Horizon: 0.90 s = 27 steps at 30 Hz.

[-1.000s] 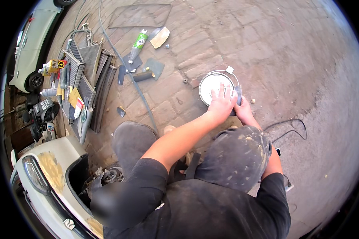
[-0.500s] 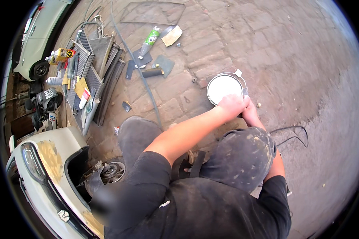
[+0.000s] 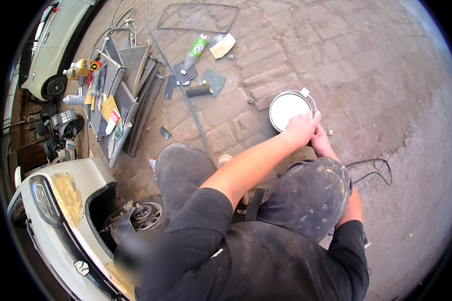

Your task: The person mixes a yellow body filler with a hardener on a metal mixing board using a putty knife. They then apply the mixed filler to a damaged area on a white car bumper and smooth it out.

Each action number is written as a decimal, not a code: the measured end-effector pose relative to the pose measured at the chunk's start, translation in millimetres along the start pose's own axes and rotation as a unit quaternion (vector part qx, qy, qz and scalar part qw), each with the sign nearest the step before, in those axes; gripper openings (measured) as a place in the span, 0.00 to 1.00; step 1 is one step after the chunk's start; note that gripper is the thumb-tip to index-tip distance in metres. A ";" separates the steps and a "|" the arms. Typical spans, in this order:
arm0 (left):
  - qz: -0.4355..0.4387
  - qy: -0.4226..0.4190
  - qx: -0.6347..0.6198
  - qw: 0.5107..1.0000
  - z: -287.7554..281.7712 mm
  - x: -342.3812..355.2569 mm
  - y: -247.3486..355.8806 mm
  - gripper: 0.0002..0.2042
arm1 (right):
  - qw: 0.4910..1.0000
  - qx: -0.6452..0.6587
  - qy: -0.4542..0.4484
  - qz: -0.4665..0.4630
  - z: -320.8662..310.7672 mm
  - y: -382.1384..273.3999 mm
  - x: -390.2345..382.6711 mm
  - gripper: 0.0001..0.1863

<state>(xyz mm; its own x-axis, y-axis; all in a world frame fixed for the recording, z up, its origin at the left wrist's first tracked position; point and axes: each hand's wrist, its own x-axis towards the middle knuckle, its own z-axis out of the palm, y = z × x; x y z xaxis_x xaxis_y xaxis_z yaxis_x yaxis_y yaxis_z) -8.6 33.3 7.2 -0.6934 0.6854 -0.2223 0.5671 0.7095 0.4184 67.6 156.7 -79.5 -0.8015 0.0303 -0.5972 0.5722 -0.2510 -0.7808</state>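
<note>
A round can (image 3: 287, 108) with a white top stands on the brick paving, with a thin wire handle and a white handle grip (image 3: 305, 92) lying against its far right side. My left hand (image 3: 301, 128) reaches across to its near right rim, fingers curled closed and overlapping the white top. Just beside it, my right hand (image 3: 322, 142) comes round the outside of my right knee and meets the left at the rim, also closed. What the fingers pinch is hidden between the two hands.
Radiators (image 3: 135, 70) carrying bottles and tools lie to the left. Near them are a hose (image 3: 191, 108), a green-labelled bottle (image 3: 194, 52) and dark sheets (image 3: 186, 72). A car with a patched fender (image 3: 68, 198) is at lower left; a black cable (image 3: 376, 165) lies right.
The whole view has shifted slightly, so things sit a little further right. My hands stay together at the can's rim, with the left fingers slightly changed in pose.
</note>
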 end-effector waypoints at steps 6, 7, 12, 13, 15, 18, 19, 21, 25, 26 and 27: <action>0.091 -0.116 0.156 0.977 -58.2 30.4 -48.2 0.53 | 0.997 -0.051 -0.004 -0.058 4.9 6.5 26.6 0.22; 0.083 -0.171 0.148 0.970 -69.6 17.8 -38.5 0.57 | 0.996 -0.075 0.001 -0.052 -3.6 22.1 8.5 0.20; 0.098 -0.215 0.187 0.953 -69.3 8.5 -45.1 0.67 | 0.998 -0.036 0.006 -0.058 0.4 24.7 9.6 0.21; 0.097 -0.215 0.192 0.953 -72.4 8.1 -40.4 0.66 | 0.997 -0.042 0.012 -0.060 -1.8 24.5 9.7 0.21; 0.094 -0.210 0.187 0.955 -71.4 6.5 -39.2 0.65 | 0.996 -0.053 0.021 -0.062 -2.6 25.7 10.8 0.21; 0.092 -0.171 0.173 0.966 -76.6 -5.6 -34.4 0.65 | 0.997 -0.056 0.025 -0.047 -3.6 29.6 15.5 0.21; 0.095 -0.158 0.171 0.968 -79.4 -6.0 -35.0 0.64 | 0.996 -0.069 0.027 -0.056 -3.7 30.1 21.5 0.21; 0.099 -0.142 0.154 0.973 -74.4 -12.9 -35.7 0.63 | 0.993 -0.098 0.030 -0.056 -9.4 40.1 23.9 0.21; 0.147 -0.054 0.052 0.986 -56.1 -31.9 -63.9 0.60 | 0.999 -0.032 0.006 -0.019 4.0 14.6 0.9 0.20; 0.162 -0.025 0.036 0.986 -55.4 -33.6 -71.6 0.59 | 0.999 -0.032 -0.005 -0.040 4.7 14.1 4.5 0.20; 0.171 -0.018 0.036 0.984 -52.5 -34.3 -72.9 0.59 | 0.997 -0.058 0.004 -0.051 3.6 15.1 3.9 0.20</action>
<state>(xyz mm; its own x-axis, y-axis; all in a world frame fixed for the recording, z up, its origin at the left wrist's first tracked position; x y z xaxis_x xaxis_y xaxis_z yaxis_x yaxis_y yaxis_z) -49.4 -50.5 30.6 -0.4417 0.8904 -0.1101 0.7952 0.4454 0.4114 72.5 149.5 -92.9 -0.8552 0.0573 -0.5151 0.5049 -0.1321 -0.8530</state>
